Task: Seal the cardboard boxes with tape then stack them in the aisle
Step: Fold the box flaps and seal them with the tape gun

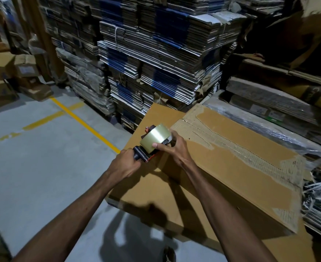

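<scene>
A tape dispenser with a roll of clear tape (155, 138) is held over the near left corner of a long brown cardboard box (241, 167). My left hand (126, 164) grips the dispenser's black handle. My right hand (172, 148) grips the roll and the dispenser's front, thumb on the tape. The long box has torn paper and old tape along its top seam. It lies on a wider flat cardboard box (152, 195) that sits on the floor.
Tall stacks of flattened cartons (156, 59) stand behind the boxes. Wrapped bundles of flat cardboard (269, 114) lie to the right. More boxes (3, 72) sit at the far left. Grey floor with yellow lines (80, 121) opens to the left.
</scene>
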The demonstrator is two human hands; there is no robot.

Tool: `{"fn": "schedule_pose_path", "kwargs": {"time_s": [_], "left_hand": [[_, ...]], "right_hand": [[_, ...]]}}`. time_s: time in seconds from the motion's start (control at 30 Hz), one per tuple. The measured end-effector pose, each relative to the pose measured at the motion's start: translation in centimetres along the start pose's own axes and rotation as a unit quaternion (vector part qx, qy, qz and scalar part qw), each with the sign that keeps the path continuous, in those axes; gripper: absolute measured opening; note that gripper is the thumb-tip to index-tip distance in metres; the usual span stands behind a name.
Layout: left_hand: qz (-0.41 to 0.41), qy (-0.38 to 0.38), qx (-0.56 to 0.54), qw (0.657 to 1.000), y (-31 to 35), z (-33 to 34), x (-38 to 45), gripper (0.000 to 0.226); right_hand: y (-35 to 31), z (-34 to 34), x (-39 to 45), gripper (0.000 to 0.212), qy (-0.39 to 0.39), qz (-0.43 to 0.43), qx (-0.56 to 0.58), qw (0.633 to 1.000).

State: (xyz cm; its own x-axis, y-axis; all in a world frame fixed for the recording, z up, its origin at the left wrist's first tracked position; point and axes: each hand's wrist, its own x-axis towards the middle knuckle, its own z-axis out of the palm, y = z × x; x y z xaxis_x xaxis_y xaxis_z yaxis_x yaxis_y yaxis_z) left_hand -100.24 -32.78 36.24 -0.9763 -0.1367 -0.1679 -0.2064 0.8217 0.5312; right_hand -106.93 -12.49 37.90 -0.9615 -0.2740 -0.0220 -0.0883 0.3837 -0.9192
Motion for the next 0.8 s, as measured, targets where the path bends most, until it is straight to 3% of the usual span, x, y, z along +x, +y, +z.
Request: {"fn": "schedule_pose_path", "kwargs": {"time_s": [0.1,0.23,0.43,0.63,0.73,0.8], "left_hand": [[-0.007,-0.022,0.056,0.998,-1.1,1.0,-0.1,0.016],[-0.033,0.017,0.069,0.997,-3.2,2.8,-0.1,0.019],[-0.089,0.014,0.054,0.994,-6.6,3.0,1.0,0.022],[-0.196,0.068,-0.068,0.976,-6.0,4.0,1.6,0.037],[-0.168,0.059,-0.122,0.976,-4.6,5.1,2.3,0.032],[-0.126,0.004,-0.124,0.984,-4.5,6.4,2.9,0.024]], "right_hand": [[1.1,0.3,-0.4,0.109,-0.014,-0.003,-0.127,0.992],[0.4,0.5,0.0,0.126,-0.053,0.01,-0.217,0.975],[0.1,-1.8,0.2,0.102,-0.08,0.012,-0.222,0.972],[1.4,-2.8,1.5,0.06,-0.033,-0.113,-0.297,0.947],[1.7,-3.3,2.1,0.06,-0.043,-0.122,-0.27,0.954],[2.1,-3.2,2.4,0.061,-0.056,-0.126,-0.256,0.957]]}}
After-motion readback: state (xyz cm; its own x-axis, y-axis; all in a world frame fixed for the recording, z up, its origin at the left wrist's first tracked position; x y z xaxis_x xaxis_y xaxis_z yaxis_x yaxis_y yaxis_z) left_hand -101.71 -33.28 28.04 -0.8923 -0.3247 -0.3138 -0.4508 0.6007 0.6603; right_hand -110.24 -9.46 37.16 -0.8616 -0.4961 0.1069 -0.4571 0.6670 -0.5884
